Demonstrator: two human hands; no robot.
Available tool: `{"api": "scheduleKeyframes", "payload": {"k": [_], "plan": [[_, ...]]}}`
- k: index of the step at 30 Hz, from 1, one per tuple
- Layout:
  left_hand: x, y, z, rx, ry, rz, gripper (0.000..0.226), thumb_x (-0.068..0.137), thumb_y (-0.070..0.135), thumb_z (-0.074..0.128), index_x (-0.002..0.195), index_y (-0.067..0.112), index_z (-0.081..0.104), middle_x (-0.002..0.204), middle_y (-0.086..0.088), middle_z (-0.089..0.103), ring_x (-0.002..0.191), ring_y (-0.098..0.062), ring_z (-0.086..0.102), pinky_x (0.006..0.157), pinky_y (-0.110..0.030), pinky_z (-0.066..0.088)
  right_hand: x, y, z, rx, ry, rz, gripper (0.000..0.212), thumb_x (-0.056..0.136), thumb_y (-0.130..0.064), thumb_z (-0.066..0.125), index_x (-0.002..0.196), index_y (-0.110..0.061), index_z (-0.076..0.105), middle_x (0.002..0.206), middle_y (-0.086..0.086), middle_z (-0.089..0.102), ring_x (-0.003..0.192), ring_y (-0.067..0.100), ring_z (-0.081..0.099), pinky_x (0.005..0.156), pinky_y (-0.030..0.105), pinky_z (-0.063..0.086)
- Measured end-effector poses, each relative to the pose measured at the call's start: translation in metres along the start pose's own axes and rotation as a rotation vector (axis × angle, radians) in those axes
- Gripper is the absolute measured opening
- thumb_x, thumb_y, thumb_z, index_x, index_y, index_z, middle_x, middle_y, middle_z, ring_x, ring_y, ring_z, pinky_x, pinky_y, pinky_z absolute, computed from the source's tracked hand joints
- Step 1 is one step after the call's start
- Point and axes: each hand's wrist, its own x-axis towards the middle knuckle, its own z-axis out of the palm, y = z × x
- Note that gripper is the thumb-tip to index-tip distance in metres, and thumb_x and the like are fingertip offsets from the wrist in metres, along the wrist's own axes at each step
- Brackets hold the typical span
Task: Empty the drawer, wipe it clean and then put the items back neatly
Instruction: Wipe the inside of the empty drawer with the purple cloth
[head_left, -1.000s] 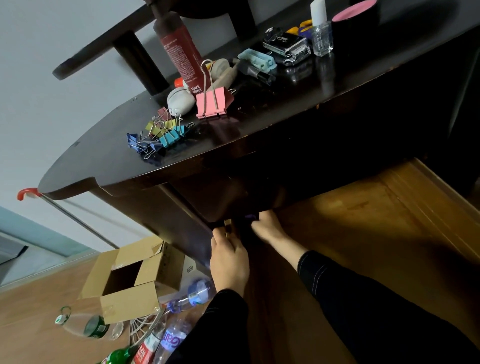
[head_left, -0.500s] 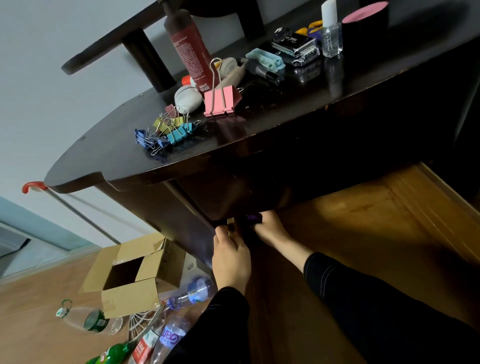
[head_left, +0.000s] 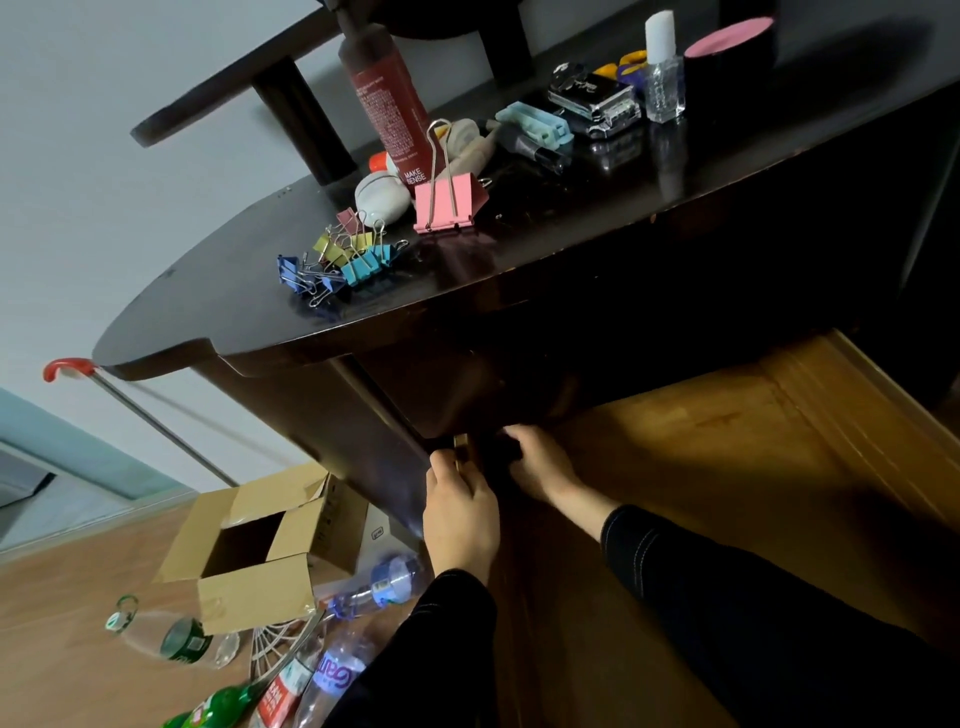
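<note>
From my feed, far left, a red-handled pole (head_left: 130, 402) leans by the wall, and an open carton (head_left: 260, 545) sits on the floor with plastic bottles (head_left: 332, 670) lying around it. Above, on the dark surface (head_left: 208, 312), a heap of small binder clips (head_left: 340, 257) lies near the front edge, then a big pink clip (head_left: 448, 203) standing just beside a red bottle (head_left: 390, 98), with a white round case (head_left: 382, 196) between them and the heap. Below the surface's edge, my left hand (head_left: 460, 514) has its fingers (head_left: 441, 465) curled on a small brass pull (head_left: 460, 451) at the drawer (head_left: 447, 395) front — the drawer looks nearly closed, dark, its inside hidden. My right hand (head_left: 545, 465) reaches in beside it, fingers bent around something dark; I cannot tell what. Further right on top — a light-blue clip (head_left: 535, 123), a chrome case (head_left: 592, 101), a clear bottle (head_left: 662, 78), and a pink-topped black tub (head_left: 730, 57).
</note>
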Motion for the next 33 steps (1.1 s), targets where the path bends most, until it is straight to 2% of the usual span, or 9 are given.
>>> {"api": "scheduleKeyframes", "payload": {"k": [2,7,11,14,18,20,25,30,33], "plan": [[0.000,-0.001,0.000,-0.007,0.002,0.003,0.008,0.100,0.028,0.042,0.108,0.026,0.041,0.122,-0.005,0.057,0.092,-0.026,0.055,0.080,-0.036,0.038,0.003,0.003,-0.008,0.008,-0.034,0.036,0.045,0.094,0.005,0.055,0.136,-0.012,0.061,0.136,0.008,0.062,0.127,0.024,0.056,0.105,0.032,0.047],[0.001,-0.002,0.002,-0.029,0.011,0.013,0.011,0.099,0.030,0.043,0.110,0.029,0.043,0.121,-0.003,0.058,0.095,-0.027,0.058,0.080,-0.036,0.038,-0.003,-0.020,0.006,0.490,0.169,0.106,0.023,0.089,-0.003,0.071,0.086,-0.026,0.070,0.082,-0.019,0.070,0.095,0.009,0.068,0.063,0.006,0.049],[0.001,-0.002,0.001,-0.016,0.009,0.010,0.011,0.099,0.031,0.043,0.110,0.027,0.043,0.122,-0.005,0.058,0.099,-0.032,0.060,0.080,-0.038,0.039,-0.008,-0.011,0.000,0.349,0.021,0.038,0.023,0.092,0.006,0.060,0.106,-0.007,0.072,0.106,0.007,0.072,0.106,0.022,0.067,0.096,0.038,0.054],[0.000,-0.002,0.001,-0.020,0.009,0.007,0.012,0.099,0.031,0.042,0.111,0.027,0.043,0.123,-0.004,0.058,0.098,-0.029,0.059,0.081,-0.037,0.038,-0.006,-0.005,-0.014,0.256,-0.041,0.057,0.031,0.093,0.009,0.057,0.113,-0.009,0.070,0.111,0.002,0.071,0.109,0.017,0.065,0.099,0.032,0.051],[0.000,-0.002,0.002,-0.032,0.025,0.011,0.013,0.100,0.031,0.042,0.112,0.029,0.044,0.123,-0.002,0.058,0.090,-0.019,0.051,0.080,-0.034,0.037,-0.001,-0.015,-0.004,0.599,0.070,0.197,0.020,0.087,-0.003,0.074,0.080,-0.021,0.071,0.068,-0.018,0.073,0.065,-0.004,0.069,0.056,0.009,0.049],[0.000,-0.003,0.002,-0.032,0.020,0.011,0.011,0.099,0.031,0.042,0.110,0.030,0.043,0.123,-0.002,0.058,0.090,-0.019,0.051,0.080,-0.034,0.037,-0.004,-0.017,0.001,0.596,0.085,0.161,0.024,0.087,0.004,0.072,0.083,-0.021,0.071,0.075,-0.016,0.074,0.072,0.001,0.069,0.057,0.008,0.048],[-0.001,0.000,0.002,-0.021,0.022,0.007,0.011,0.100,0.032,0.043,0.110,0.028,0.044,0.121,-0.003,0.059,0.094,-0.026,0.057,0.079,-0.035,0.038,-0.003,-0.016,-0.023,0.302,-0.073,0.115,0.037,0.095,0.005,0.055,0.128,-0.010,0.064,0.120,-0.001,0.062,0.116,0.015,0.053,0.094,0.020,0.039],[0.000,0.000,0.002,-0.024,0.022,0.007,0.010,0.100,0.033,0.042,0.110,0.029,0.043,0.118,0.001,0.057,0.097,-0.027,0.060,0.081,-0.036,0.041,0.000,-0.020,-0.013,0.837,0.090,0.250,0.023,0.084,-0.002,0.077,0.098,-0.019,0.070,0.080,-0.014,0.076,0.074,0.004,0.071,0.053,0.010,0.050],[-0.001,-0.001,0.001,-0.038,0.015,0.014,0.010,0.099,0.031,0.043,0.109,0.028,0.044,0.117,0.000,0.057,0.097,-0.027,0.059,0.080,-0.036,0.040,-0.008,-0.015,0.000,0.888,0.118,0.309,0.034,0.082,-0.003,0.080,0.112,-0.005,0.066,0.102,0.007,0.073,0.074,0.011,0.073,0.057,0.017,0.053]]}}
